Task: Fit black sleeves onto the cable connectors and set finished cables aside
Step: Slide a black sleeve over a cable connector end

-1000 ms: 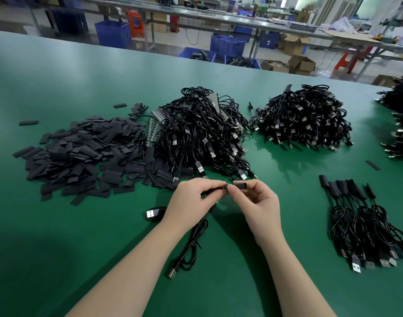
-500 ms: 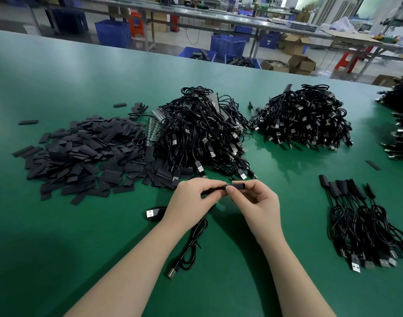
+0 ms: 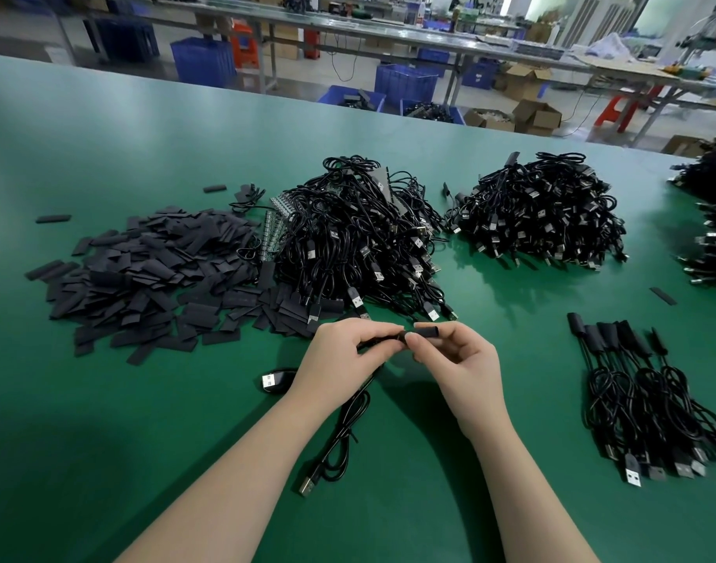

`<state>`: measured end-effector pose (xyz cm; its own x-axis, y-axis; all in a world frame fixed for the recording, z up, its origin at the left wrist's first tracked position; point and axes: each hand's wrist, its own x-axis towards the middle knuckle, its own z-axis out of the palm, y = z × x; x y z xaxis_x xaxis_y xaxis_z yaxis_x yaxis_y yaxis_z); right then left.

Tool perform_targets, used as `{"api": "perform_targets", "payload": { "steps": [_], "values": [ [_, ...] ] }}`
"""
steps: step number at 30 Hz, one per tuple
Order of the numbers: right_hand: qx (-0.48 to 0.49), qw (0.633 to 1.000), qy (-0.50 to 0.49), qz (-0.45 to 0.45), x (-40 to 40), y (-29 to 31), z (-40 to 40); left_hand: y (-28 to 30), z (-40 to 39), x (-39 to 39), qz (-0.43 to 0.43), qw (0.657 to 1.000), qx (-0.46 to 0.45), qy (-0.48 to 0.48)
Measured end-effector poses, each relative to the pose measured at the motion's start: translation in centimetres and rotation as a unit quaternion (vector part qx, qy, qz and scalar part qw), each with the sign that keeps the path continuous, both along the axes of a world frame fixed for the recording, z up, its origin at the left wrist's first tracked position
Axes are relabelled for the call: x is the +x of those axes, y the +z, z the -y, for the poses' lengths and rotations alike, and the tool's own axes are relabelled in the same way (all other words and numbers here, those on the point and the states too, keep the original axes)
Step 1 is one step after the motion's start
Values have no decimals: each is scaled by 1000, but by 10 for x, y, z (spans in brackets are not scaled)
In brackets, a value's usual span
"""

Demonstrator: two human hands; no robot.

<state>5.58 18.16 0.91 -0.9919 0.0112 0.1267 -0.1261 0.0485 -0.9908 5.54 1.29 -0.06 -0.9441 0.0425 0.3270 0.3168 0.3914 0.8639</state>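
My left hand (image 3: 344,357) pinches the connector end of a black cable (image 3: 340,436), whose coil hangs down to the green table with its USB plug (image 3: 307,487) lying near me. My right hand (image 3: 457,363) pinches a black sleeve (image 3: 427,331) right at that connector tip, between the two hands. A heap of loose black sleeves (image 3: 145,274) lies to the left. A pile of cables (image 3: 360,241) sits just behind my hands. Several sleeved cables (image 3: 640,392) lie in a row at the right.
A second cable pile (image 3: 539,213) sits at the back right, and more cables (image 3: 709,237) at the right edge. A loose USB plug (image 3: 273,379) lies left of my left wrist. One stray sleeve (image 3: 663,296) lies at the right. Blue crates and benches stand beyond the table.
The hands stay in the same place. The sleeve in my right hand has shifted only slightly at the connector tip.
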Motion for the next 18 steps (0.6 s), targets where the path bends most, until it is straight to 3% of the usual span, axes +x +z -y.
{"api": "perform_targets", "payload": {
  "steps": [18],
  "values": [
    [18,1000,-7,5,1,-1,2,0,-1,0,14,1000,13,-1]
  ]
}}
